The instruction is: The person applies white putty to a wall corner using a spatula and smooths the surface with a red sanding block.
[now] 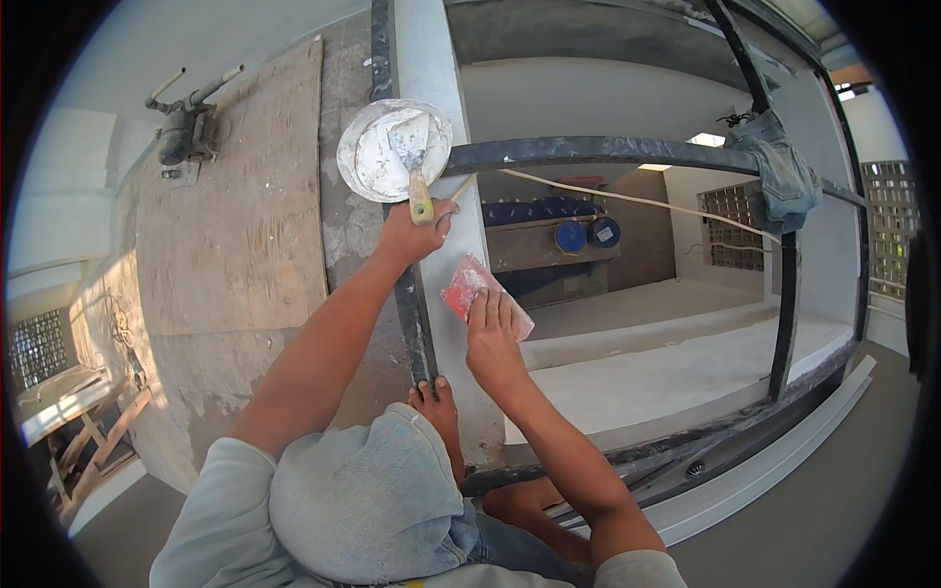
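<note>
My left hand [417, 237] is closed just below a round tub [352, 177] of white paste; what its fingers grip is hidden. A putty knife [410, 142] lies across the tub, its blade coated white and its wooden handle reaching over my left hand. My right hand [495, 343] holds a flat red rectangular piece [469, 276], smeared with white, against the white ledge [453, 338]. Its fingers lie together across the piece. Whether it is a spreader or an abrasive sheet I cannot tell.
Black metal bars [588, 150] frame an opening right of the ledge, with blue-lidded containers [570, 236] far below. Denim cloth [781, 176] hangs on the frame. Left are a plywood sheet [235, 216] and a pump with pipes [178, 132]. My bare foot [438, 412] rests by the ledge.
</note>
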{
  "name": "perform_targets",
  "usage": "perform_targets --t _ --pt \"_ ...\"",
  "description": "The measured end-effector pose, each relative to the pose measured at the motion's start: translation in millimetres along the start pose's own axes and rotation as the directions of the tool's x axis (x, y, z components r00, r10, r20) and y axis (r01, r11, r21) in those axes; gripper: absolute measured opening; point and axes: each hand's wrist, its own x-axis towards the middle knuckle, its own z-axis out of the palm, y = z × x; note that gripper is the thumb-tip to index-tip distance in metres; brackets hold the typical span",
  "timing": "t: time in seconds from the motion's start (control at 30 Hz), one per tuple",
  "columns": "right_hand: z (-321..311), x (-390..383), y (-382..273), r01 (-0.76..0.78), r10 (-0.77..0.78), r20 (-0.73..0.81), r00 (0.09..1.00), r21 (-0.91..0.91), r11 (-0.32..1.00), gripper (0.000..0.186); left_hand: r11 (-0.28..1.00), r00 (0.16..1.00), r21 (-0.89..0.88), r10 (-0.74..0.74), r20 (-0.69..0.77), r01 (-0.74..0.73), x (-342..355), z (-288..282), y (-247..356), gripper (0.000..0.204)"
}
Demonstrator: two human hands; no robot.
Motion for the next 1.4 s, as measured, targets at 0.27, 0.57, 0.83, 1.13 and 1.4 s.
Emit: perform_targets --t 0.27,0.57,0.83,1.13,1.4 --pt "28.1 3.0 -2.3 0.003 0.0 0.046 0.999 -0.075 0.997 0.056 0.999 0.999 0.037 0.029 -0.02 -0.028 -2.4 -0.8 -2.9 0.02" --pt "34.2 -19.7 -24.8 -0.026 0.018 0.153 0.988 0.053 0.998 0.07 0.999 0.998 0.011 0.048 -0.051 -0.048 -3.2 0.0 -5.4 0.02" --pt "-23.3 -27.6 -26.1 -0.265 0.06 0.38 0.923 0.517 0.814 0.062 1.0 1.0 -0.01 -0.02 0.009 0.02 -4.0 -4.3 -2.7 0.021" --pt "-77.9 0.3 110.1 -0.135 0.45 0.19 0.873 0.979 -0.15 0.028 1.0 0.999 -0.011 0.022 -0.025 -0.022 -0.1 -1.6 -1.9 0.021" --pt "-14.7 29.6 154.2 -0.027 0.568 0.127 0.813 0.983 -0.182 0.032 0.998 0.997 -0.035 0.057 -0.053 -0.059 -2.5 -6.3 4.0 0.02"
